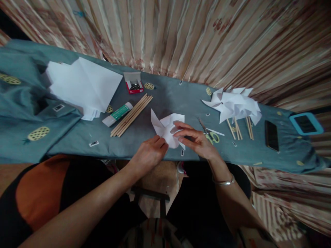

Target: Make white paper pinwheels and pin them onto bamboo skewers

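A white paper pinwheel [168, 128] with curled blades lies on the cloth in front of me. My left hand [151, 151] is closed, its fingertips pinching the pinwheel's near left edge. From the other side, my right hand [198, 140] has its fingers stretched and apart, the tips touching the folded paper near the centre. Just right of that hand lie scissors [210, 134] with pale green handles and a thin paper strip [216, 132]. Left of the pinwheel are several wooden sticks [131, 117] and a green-and-white glue stick [117, 114].
A red-and-white box [134, 83] of small metal pieces sits behind the sticks. White paper sheets [88, 82] are stacked at left. At right are finished pinwheels [235, 103] on sticks, a dark phone [271, 135] and a blue-framed device [306, 124]. A striped curtain [165, 38] hangs behind the table.
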The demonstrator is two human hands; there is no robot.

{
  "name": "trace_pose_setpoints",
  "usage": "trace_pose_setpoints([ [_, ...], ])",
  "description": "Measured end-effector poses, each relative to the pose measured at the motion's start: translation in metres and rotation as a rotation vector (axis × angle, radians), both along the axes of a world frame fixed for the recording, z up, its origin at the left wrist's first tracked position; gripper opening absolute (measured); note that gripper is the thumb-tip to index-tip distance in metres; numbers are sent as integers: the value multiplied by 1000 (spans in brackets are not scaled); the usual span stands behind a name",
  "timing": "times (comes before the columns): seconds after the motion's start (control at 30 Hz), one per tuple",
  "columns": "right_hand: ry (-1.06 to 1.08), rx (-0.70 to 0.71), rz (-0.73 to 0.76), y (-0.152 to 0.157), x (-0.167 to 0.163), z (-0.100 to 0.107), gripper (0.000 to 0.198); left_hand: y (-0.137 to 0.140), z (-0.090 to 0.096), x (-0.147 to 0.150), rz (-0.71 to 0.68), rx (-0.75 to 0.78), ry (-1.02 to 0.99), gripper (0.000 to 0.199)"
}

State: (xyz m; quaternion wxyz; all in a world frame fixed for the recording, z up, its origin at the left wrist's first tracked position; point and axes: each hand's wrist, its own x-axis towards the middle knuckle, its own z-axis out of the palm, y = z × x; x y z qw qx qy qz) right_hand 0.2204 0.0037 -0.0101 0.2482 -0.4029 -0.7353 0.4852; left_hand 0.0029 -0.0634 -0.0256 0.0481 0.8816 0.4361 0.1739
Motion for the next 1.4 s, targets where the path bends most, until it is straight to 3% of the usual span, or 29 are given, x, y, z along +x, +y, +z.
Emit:
trace_pose_setpoints([
  [0.5,-55,-112,69,6,19,6,18,1,4,-1,21,-61,7,15],
  [0.7,23,-110,-13,5,8,-1,15,1,5,-1,7,-68,1,15],
  [0.87,31,-7,-136,2,-9,-14,14,0,3,2,-7,-58,-30,12],
  [1.07,-104,156,-230,-1,-18,-22,3,-2,2,3,-2,-55,-18,11],
  [1.4,-229,293,-223,-3,-27,-23,2,-4,2,3,12,-106,-34,19],
])
